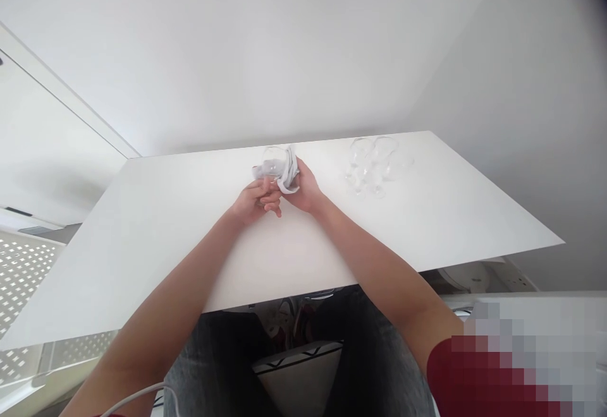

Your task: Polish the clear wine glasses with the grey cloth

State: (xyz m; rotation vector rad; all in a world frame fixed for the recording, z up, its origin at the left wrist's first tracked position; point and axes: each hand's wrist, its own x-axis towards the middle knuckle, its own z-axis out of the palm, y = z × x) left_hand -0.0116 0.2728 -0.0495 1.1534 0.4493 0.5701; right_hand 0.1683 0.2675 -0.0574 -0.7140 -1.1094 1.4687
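Observation:
Over the far middle of the white table [156,234], a clear drinking glass [273,157] is held between my hands. My left hand [256,201] is closed around its near, lower part, with a few fingers partly bent and showing in front. A light grey-white cloth [288,175] wraps the glass's right side. My right hand [306,186] grips this cloth and presses it against the glass; most of its fingers are hidden behind. Part of the cloth also shows to the left of the glass. The glass's exact shape is hard to make out.
Several clear glasses [372,164] stand close together on the table's right side, near the back edge. A plain wall [284,50] rises behind the table. At lower left is a white perforated panel [26,265]. A white cable [137,393] crosses my left forearm.

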